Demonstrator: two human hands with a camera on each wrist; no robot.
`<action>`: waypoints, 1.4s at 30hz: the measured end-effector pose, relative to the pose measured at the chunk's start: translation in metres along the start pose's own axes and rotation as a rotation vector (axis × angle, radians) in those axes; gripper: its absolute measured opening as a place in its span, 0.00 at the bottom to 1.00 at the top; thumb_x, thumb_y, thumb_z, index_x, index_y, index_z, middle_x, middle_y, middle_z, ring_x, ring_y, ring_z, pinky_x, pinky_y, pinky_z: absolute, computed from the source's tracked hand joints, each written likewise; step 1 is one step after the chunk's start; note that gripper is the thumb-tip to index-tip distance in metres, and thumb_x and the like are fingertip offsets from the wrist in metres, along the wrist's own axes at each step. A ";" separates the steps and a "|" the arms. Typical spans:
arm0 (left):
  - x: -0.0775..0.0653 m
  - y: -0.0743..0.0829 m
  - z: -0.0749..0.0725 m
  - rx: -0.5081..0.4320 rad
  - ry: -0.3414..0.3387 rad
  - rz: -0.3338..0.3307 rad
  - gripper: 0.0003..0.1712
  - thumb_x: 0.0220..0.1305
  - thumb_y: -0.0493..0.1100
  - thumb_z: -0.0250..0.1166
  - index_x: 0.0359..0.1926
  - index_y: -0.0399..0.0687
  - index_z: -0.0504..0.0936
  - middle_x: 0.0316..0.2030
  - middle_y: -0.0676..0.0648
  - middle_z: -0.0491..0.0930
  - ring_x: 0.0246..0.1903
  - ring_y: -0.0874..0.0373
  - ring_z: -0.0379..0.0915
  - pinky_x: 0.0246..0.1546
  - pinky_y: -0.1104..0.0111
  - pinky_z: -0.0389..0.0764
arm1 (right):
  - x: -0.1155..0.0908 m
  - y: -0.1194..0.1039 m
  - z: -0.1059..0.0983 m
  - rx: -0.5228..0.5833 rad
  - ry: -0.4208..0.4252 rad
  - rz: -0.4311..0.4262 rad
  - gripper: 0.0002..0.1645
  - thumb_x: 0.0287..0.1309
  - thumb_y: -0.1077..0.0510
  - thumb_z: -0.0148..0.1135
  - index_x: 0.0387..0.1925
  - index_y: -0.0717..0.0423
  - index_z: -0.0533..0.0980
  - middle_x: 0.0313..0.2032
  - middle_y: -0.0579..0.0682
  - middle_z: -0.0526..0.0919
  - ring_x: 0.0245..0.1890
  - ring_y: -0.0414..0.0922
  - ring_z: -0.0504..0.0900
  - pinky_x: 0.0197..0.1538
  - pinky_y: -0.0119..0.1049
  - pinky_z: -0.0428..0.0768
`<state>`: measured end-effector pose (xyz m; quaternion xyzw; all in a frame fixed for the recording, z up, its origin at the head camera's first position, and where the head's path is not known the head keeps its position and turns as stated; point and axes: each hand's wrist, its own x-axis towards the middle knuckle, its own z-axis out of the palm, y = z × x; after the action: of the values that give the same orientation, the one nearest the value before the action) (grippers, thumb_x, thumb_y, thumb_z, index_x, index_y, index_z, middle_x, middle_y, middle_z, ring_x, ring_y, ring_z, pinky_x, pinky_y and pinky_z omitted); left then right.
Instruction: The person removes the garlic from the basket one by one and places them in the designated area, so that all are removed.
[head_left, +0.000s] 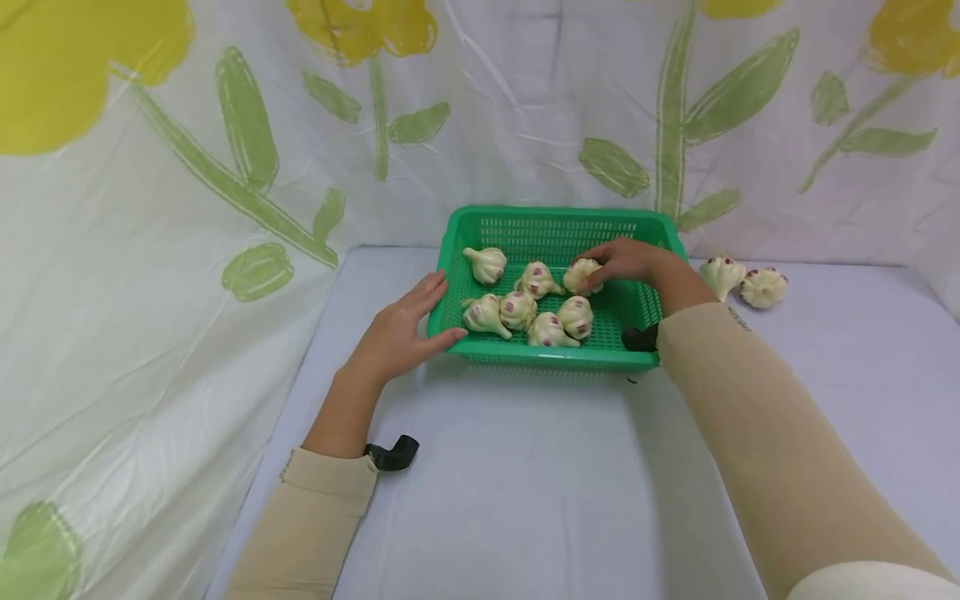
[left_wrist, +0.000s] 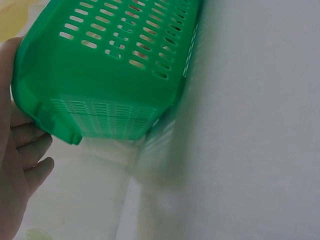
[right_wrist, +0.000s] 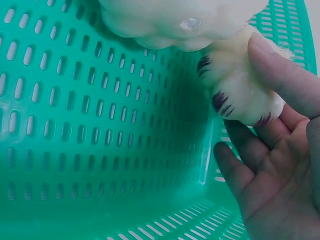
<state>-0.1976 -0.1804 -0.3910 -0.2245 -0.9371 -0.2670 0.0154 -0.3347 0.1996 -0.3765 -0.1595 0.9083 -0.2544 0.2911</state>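
A green plastic basket [head_left: 562,358] with slotted walls holds several garlic bulbs [head_left: 517,310], white with purple marks. My right hand [head_left: 624,258] reaches inside and pinches one garlic bulb [head_left: 582,277] between thumb and fingers. Up close in the right wrist view, that bulb [right_wrist: 240,85] has dark purple streaks, and another pale bulb [right_wrist: 185,22] is nearer the camera. Along the basket's left side rests my left hand [head_left: 397,333], fingers fairly straight, thumb at the front left corner. In the left wrist view, this hand [left_wrist: 20,160] touches the basket rim.
Two more garlic bulbs [head_left: 763,287] lie on the white-covered table [head_left: 525,483], right of the basket. A white curtain [head_left: 517,150] printed with yellow flowers hangs behind and at left. Each wrist carries a black strap mount [head_left: 393,454].
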 end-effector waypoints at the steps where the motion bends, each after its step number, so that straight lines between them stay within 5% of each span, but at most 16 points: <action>1: 0.000 0.000 0.000 -0.002 0.001 0.001 0.49 0.63 0.69 0.60 0.75 0.47 0.58 0.76 0.51 0.53 0.76 0.54 0.47 0.71 0.50 0.61 | 0.000 0.000 0.000 0.000 0.000 -0.003 0.40 0.59 0.43 0.67 0.70 0.50 0.68 0.73 0.61 0.58 0.73 0.62 0.54 0.71 0.63 0.57; 27: -0.002 0.001 -0.002 -0.011 -0.014 -0.024 0.48 0.64 0.68 0.60 0.75 0.48 0.58 0.77 0.52 0.52 0.76 0.55 0.46 0.72 0.52 0.60 | -0.001 -0.003 0.001 0.002 0.121 -0.021 0.40 0.56 0.37 0.68 0.66 0.49 0.73 0.64 0.58 0.74 0.65 0.57 0.69 0.66 0.58 0.68; 42: -0.002 0.001 -0.001 -0.015 -0.002 -0.022 0.48 0.64 0.67 0.60 0.75 0.48 0.59 0.76 0.52 0.52 0.76 0.55 0.47 0.72 0.52 0.60 | -0.007 -0.013 -0.003 0.057 0.241 0.000 0.49 0.52 0.32 0.68 0.68 0.54 0.70 0.63 0.60 0.75 0.61 0.57 0.73 0.59 0.56 0.75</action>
<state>-0.1953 -0.1813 -0.3903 -0.2144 -0.9374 -0.2741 0.0098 -0.3296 0.1929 -0.3640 -0.1193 0.9291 -0.2975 0.1843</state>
